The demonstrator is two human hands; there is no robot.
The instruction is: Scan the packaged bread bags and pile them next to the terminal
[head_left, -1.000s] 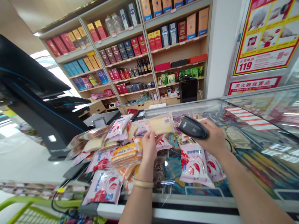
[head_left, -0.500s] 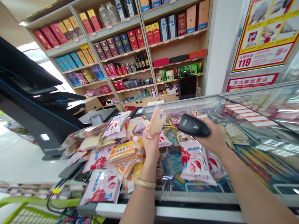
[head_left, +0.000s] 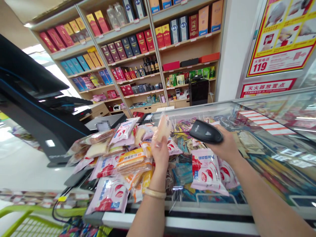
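My left hand (head_left: 160, 152) is closed round the lower end of a clear-wrapped pale bread pack (head_left: 163, 126), held upright with a small barcode label near its upper right. My right hand (head_left: 225, 144) grips a black barcode scanner (head_left: 206, 132), whose head points left toward the pack. Left of my left wrist lies a heap of packaged bread, with an orange-and-yellow pack (head_left: 132, 157) in the middle and a pink-and-white pack (head_left: 108, 195) at the front. Another pink-and-white pack (head_left: 207, 169) lies on the glass below the scanner.
A glass-topped freezer (head_left: 269, 115) holding many packets stretches right. At the left stand a dark screen on its stand (head_left: 56, 131) and a green shopping cart (head_left: 32, 222). Shelves of boxes and bottles (head_left: 130, 62) line the back, and a cable hangs beside the cart.
The bread pack in my left hand has turned slightly and looks narrower. The scanner has shifted very little; the whole view has moved slightly.
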